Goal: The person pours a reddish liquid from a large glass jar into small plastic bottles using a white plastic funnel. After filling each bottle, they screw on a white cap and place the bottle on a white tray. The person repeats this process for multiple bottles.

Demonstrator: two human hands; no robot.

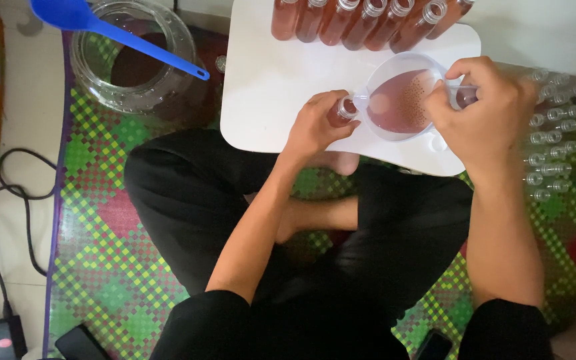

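Left hand (315, 127) grips small bottle (345, 110); right hand (485, 110) tilts clear jug (401, 100).

At frame centre, the left hand (316, 127) gripped a small bottle (345, 109) on the white tabletop (268, 87), while the right hand (485, 110) tilted a clear pitcher (401, 100) of reddish liquid, spout at the bottle's mouth.

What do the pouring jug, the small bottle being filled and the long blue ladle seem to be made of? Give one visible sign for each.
Pouring jug: probably clear plastic; the reddish liquid shows through its thin wall.
Small bottle: clear plastic or glass; too small to tell.
Blue ladle: likely plastic; one even, smooth, slightly glossy colour.
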